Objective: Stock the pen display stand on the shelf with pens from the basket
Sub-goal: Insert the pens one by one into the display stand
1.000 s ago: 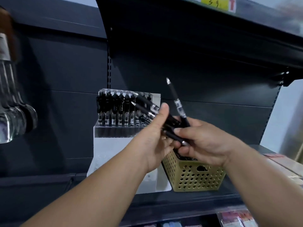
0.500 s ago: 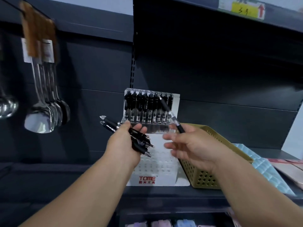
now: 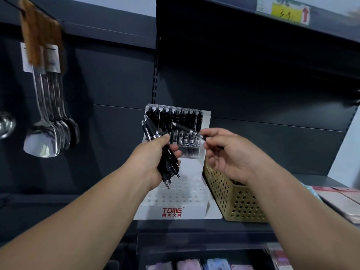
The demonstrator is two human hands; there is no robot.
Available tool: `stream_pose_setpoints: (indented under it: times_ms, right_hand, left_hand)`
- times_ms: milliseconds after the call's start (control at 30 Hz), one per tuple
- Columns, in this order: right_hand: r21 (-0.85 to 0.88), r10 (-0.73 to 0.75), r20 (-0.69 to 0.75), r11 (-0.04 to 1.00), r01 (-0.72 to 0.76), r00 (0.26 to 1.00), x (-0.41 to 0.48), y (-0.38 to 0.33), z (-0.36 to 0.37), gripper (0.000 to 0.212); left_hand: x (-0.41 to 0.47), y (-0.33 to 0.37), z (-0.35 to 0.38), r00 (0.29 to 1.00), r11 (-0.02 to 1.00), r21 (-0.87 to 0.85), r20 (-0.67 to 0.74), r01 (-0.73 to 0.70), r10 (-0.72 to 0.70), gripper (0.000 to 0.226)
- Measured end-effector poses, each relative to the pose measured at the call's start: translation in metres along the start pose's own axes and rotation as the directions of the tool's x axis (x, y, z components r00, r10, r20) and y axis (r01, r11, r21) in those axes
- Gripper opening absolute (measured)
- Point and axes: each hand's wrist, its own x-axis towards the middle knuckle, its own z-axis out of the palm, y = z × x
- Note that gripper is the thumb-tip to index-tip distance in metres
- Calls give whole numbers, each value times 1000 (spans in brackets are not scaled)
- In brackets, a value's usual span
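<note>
— What changed?
— The right hand [image 3: 229, 152], pinching one black pen [image 3: 187, 130], has tipped it flatter, tip pointing left before the filled far row. The left hand [image 3: 153, 158] grips its pen bundle [image 3: 169, 166], now raised.
— Meaning?
— Probably insertion next. The display stand [image 3: 175, 199] has empty near holes, with the basket [image 3: 239, 203] just to its right.
— Writing?
— A red TOME logo [image 3: 172, 210]. The yellow tag [image 3: 286, 13] reads roughly "39".

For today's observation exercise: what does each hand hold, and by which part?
The left hand grips a bundle of pens around their middles; the right hand pinches a single pen at one end.
</note>
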Motion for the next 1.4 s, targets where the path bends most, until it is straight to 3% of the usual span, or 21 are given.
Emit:
stream_pose_setpoints:
  times_ms: [200,333,467,533,633,1133,1267,1400]
  right_hand:
    - [101,-82,50,992,76,995,5,-25,-9,30]
    - [96,-138,-68,985,144,988,17,-34,-11,18]
    - [-312,-339,-213,913,265,916,37,-32,-11,22]
    - [-498,-447,-207,814,300,870,49,-30,-9,26]
    - [-634,-520,-165,707,314,838,66,-27,1,35]
    - [-895,-516,-36,397,202,856,106,5,19,27]
    - [-906,-571,-79,382,180,817,105,14,20,27]
    - [-927,-508,-65,349,136,859,106,6,23,24]
  left_hand:
    - [10,2,-3,999,998,39,35,-43,42,31]
    - [14,-1,-7,997,997,60,52,-58,55,36]
    - [20,-3,-11,995,995,73,77,-70,65,32]
    - [23,-4,-12,994,994,75,86,-74,67,30]
    - [27,-4,-14,992,992,90,101,-84,75,24]
    - [38,-5,-24,985,988,114,148,-105,88,31]
    - [38,-7,-26,980,981,145,172,-127,101,25]
    - [35,-6,-26,977,983,146,198,-113,83,20]
